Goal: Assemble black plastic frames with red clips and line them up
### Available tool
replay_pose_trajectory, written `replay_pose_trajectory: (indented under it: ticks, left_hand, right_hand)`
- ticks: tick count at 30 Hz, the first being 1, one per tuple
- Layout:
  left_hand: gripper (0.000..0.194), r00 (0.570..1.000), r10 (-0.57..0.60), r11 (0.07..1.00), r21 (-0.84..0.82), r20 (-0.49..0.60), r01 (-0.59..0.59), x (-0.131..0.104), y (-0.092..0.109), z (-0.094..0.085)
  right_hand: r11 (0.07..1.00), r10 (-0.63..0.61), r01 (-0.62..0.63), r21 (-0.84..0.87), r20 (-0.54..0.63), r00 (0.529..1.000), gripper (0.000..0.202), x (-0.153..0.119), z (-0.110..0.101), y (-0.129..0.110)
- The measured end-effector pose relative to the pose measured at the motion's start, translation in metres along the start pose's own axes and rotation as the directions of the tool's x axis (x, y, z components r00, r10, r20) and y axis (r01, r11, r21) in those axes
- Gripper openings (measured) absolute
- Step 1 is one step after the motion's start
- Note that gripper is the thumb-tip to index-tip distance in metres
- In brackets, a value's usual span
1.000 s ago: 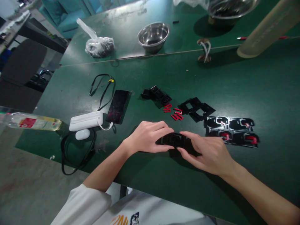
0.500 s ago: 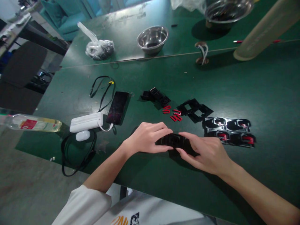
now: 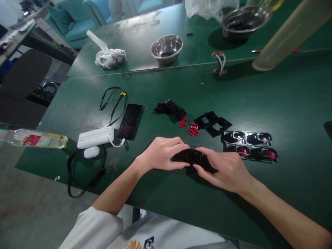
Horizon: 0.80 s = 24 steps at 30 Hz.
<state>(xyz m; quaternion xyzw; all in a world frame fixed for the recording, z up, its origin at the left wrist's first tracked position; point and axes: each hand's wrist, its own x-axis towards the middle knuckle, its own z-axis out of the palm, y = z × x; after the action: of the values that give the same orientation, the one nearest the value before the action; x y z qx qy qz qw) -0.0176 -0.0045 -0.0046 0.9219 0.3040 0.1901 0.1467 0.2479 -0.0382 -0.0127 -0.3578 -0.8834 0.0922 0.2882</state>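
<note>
A flat black plastic part (image 3: pixel 191 157) is pinched at its two ends by my left hand (image 3: pixel 168 152) and my right hand (image 3: pixel 225 167). Both thumbs press its near edge and the index fingers its far edge, low over the table. Just beyond my fingers lie small red plastic clips (image 3: pixel 192 130) in two loose groups. Black square frames (image 3: pixel 214 122) overlap behind them, and small black blocks (image 3: pixel 171 108) are heaped to the left. Beside my right hand, several black pieces with red inserts (image 3: pixel 250 145) stand in two rows.
On the left are a phone (image 3: pixel 130 121), a white power bank (image 3: pixel 95 136), a white earbud case (image 3: pixel 91 152), a coiled black cable (image 3: pixel 86 176) and a bottle (image 3: pixel 38 138). Farther back are steel bowls (image 3: pixel 167 48), a tied plastic bag (image 3: pixel 111 58) and a thick tube (image 3: pixel 285 39).
My view has shifted slightly, so the far objects sit a little lower and to the left. Both hands keep the same grip on the black plastic part.
</note>
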Motion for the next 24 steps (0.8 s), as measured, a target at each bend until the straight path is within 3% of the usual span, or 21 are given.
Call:
replay_pose_trajectory:
  ticks: [24]
  left_hand:
    - [0.044,1.0,0.011,1.0,-0.003,0.002,-0.011,0.0006,0.0005,-0.0005]
  right_hand:
    - [1.0,0.004,-0.004,-0.002,0.013,1.0,0.033,-0.0019,0.003,-0.0002]
